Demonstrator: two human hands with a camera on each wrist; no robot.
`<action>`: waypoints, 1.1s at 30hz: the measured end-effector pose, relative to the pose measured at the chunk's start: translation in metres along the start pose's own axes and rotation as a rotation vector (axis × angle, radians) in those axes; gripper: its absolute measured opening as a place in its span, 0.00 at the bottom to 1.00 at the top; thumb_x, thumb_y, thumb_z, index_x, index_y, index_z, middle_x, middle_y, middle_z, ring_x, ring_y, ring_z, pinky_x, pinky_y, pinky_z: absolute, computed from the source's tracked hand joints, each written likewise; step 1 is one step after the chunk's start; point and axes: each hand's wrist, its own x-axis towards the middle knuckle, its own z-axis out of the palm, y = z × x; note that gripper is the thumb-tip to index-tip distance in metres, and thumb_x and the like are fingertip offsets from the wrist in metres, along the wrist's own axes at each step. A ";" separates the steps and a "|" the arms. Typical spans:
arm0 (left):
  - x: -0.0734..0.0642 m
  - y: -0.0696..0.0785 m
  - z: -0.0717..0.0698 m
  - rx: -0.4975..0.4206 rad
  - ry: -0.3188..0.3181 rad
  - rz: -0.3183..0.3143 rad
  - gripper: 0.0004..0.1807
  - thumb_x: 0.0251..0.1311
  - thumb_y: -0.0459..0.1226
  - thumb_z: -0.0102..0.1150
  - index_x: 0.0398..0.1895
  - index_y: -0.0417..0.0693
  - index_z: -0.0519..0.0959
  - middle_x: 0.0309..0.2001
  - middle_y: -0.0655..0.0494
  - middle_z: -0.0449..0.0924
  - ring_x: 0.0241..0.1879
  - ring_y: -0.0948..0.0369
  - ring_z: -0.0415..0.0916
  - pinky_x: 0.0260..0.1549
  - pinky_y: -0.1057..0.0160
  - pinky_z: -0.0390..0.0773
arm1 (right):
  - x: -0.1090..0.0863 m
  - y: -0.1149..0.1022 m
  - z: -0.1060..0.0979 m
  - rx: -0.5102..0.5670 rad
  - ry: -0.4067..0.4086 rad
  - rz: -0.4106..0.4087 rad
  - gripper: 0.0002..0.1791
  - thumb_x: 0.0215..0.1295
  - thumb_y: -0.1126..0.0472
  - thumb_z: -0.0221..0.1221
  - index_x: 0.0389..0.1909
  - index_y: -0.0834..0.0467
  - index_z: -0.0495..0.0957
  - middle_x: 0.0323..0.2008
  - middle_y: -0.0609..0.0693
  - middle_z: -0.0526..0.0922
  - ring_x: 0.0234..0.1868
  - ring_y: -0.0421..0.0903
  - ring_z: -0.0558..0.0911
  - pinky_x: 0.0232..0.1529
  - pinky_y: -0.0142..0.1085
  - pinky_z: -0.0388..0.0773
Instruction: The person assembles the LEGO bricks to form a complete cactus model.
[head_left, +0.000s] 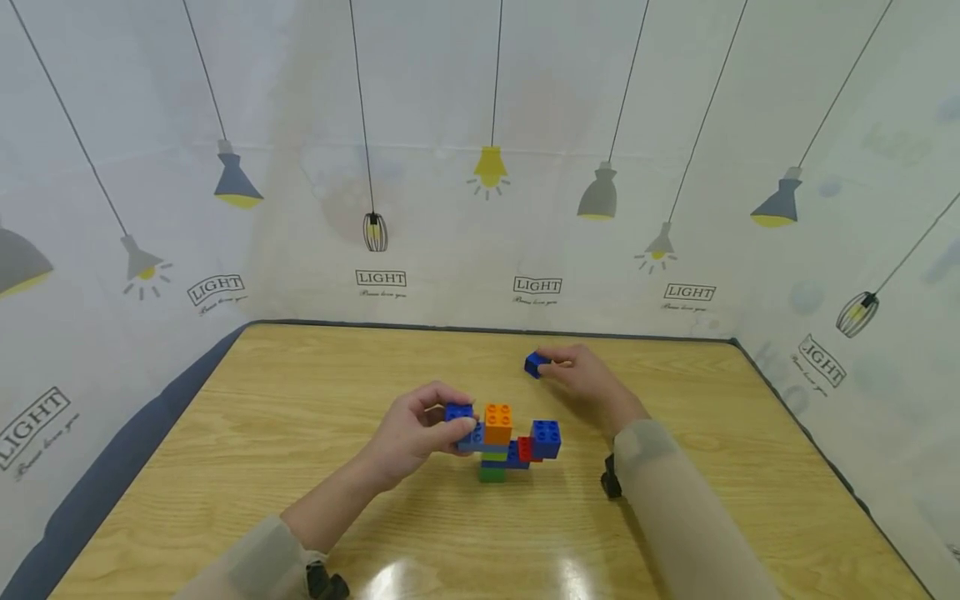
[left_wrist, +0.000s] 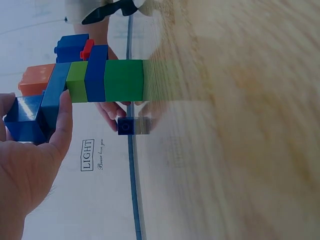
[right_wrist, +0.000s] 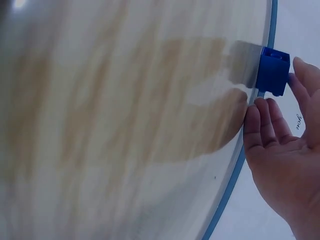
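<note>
A structure of toy building bricks stands upright on the table, its green brick (head_left: 492, 475) at the bottom. An orange brick (head_left: 498, 425) tops the middle, and a blue brick (head_left: 546, 439) sits out on the right side by a red one (head_left: 524, 448). My left hand (head_left: 405, 433) grips the structure's left end, thumb and finger around a blue brick (left_wrist: 26, 119), with one finger against the lighter blue brick (left_wrist: 54, 95). Farther back, my right hand (head_left: 583, 377) pinches a loose dark blue brick (right_wrist: 273, 72) at its edge, the other fingers beside it.
The wooden table (head_left: 300, 367) has a dark edge strip (head_left: 420, 327) at the back. Behind it hangs a pale backdrop (head_left: 442, 100) printed with lamps. Black straps with small devices (head_left: 612, 477) sit at both wrists.
</note>
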 end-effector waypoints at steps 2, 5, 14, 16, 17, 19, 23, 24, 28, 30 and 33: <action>0.000 0.000 0.000 0.001 0.001 -0.002 0.18 0.76 0.33 0.67 0.63 0.35 0.79 0.58 0.42 0.80 0.49 0.55 0.85 0.48 0.49 0.94 | -0.001 0.001 -0.001 -0.038 0.009 -0.028 0.23 0.83 0.49 0.61 0.74 0.47 0.81 0.79 0.56 0.74 0.78 0.60 0.72 0.82 0.63 0.68; 0.000 0.001 0.000 0.005 0.004 -0.008 0.18 0.76 0.34 0.67 0.63 0.35 0.79 0.59 0.40 0.79 0.50 0.54 0.85 0.48 0.49 0.94 | -0.003 0.000 -0.004 -0.079 0.012 -0.040 0.20 0.83 0.48 0.62 0.69 0.47 0.85 0.75 0.57 0.77 0.76 0.62 0.74 0.79 0.63 0.71; 0.000 -0.001 0.000 -0.007 -0.002 0.006 0.18 0.75 0.32 0.68 0.63 0.35 0.80 0.57 0.42 0.80 0.48 0.54 0.85 0.47 0.47 0.95 | -0.009 -0.002 -0.006 -0.110 0.027 0.005 0.25 0.80 0.44 0.65 0.71 0.49 0.83 0.72 0.59 0.78 0.68 0.62 0.80 0.68 0.56 0.83; 0.000 -0.001 0.000 -0.011 -0.002 0.009 0.17 0.75 0.32 0.68 0.62 0.35 0.80 0.56 0.45 0.81 0.48 0.54 0.85 0.47 0.47 0.95 | -0.008 -0.002 -0.006 -0.112 0.016 0.010 0.30 0.80 0.43 0.65 0.75 0.51 0.79 0.73 0.61 0.78 0.69 0.63 0.79 0.68 0.57 0.83; 0.000 -0.001 0.000 -0.012 -0.001 0.010 0.17 0.75 0.32 0.68 0.62 0.35 0.80 0.56 0.46 0.81 0.48 0.54 0.85 0.47 0.47 0.95 | -0.008 -0.002 -0.006 -0.114 0.014 0.021 0.31 0.79 0.42 0.66 0.75 0.51 0.79 0.72 0.61 0.78 0.69 0.63 0.79 0.69 0.57 0.83; 0.000 -0.001 0.000 -0.013 0.001 0.013 0.17 0.74 0.32 0.68 0.62 0.36 0.80 0.55 0.48 0.81 0.47 0.54 0.85 0.46 0.47 0.95 | -0.008 -0.001 -0.006 -0.124 0.006 0.043 0.33 0.77 0.40 0.67 0.76 0.50 0.78 0.72 0.60 0.79 0.69 0.62 0.79 0.70 0.58 0.81; 0.000 -0.001 0.000 -0.019 0.004 0.013 0.15 0.74 0.31 0.68 0.61 0.37 0.81 0.54 0.48 0.81 0.47 0.54 0.85 0.46 0.48 0.95 | -0.009 -0.001 -0.005 -0.145 -0.008 0.065 0.34 0.75 0.39 0.69 0.75 0.51 0.79 0.72 0.57 0.81 0.69 0.61 0.79 0.71 0.58 0.80; 0.000 -0.001 0.000 -0.020 0.004 0.012 0.15 0.74 0.31 0.68 0.61 0.37 0.81 0.54 0.48 0.81 0.47 0.54 0.85 0.46 0.49 0.95 | -0.009 -0.001 -0.005 -0.145 -0.010 0.067 0.34 0.75 0.40 0.69 0.75 0.51 0.79 0.71 0.57 0.81 0.69 0.61 0.79 0.71 0.58 0.80; 0.000 -0.001 0.000 -0.021 0.000 0.012 0.16 0.75 0.32 0.68 0.61 0.36 0.81 0.57 0.42 0.80 0.48 0.54 0.85 0.46 0.50 0.95 | -0.010 0.000 -0.005 -0.152 -0.018 0.047 0.33 0.74 0.43 0.70 0.73 0.54 0.80 0.70 0.57 0.82 0.67 0.59 0.81 0.70 0.57 0.81; 0.000 -0.001 0.000 -0.017 -0.002 0.013 0.17 0.75 0.32 0.68 0.62 0.35 0.80 0.57 0.41 0.80 0.48 0.54 0.85 0.46 0.51 0.95 | -0.012 -0.001 -0.006 -0.144 -0.019 0.033 0.32 0.74 0.45 0.71 0.73 0.54 0.80 0.69 0.57 0.83 0.66 0.58 0.81 0.71 0.56 0.81; 0.000 -0.001 0.000 -0.009 -0.003 0.013 0.18 0.75 0.33 0.68 0.63 0.35 0.79 0.57 0.43 0.80 0.48 0.54 0.85 0.46 0.50 0.95 | -0.016 -0.003 -0.007 -0.125 -0.020 0.018 0.30 0.74 0.46 0.71 0.72 0.52 0.80 0.68 0.56 0.83 0.66 0.57 0.82 0.71 0.56 0.81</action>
